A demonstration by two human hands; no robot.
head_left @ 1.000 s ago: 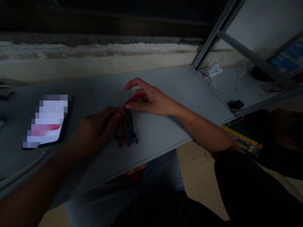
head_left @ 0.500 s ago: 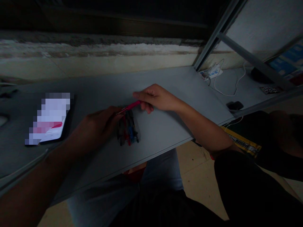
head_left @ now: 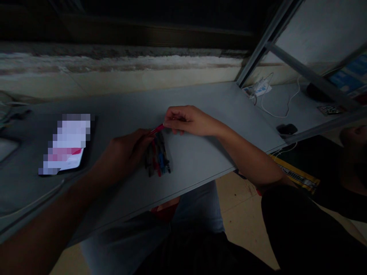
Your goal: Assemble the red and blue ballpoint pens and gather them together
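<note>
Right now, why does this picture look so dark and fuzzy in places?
In the head view, the dim light leaves the left hand deep in shadow, the right hand looks brighter, the red pen has soft edges, and the bright device is hidden by coarse blocks.

Smooth matt grey finish observed on the desk top (head_left: 197,160); glossy plastic noted on the red pen (head_left: 157,130) above it; dull metal on the frame (head_left: 265,46) behind it.
</note>
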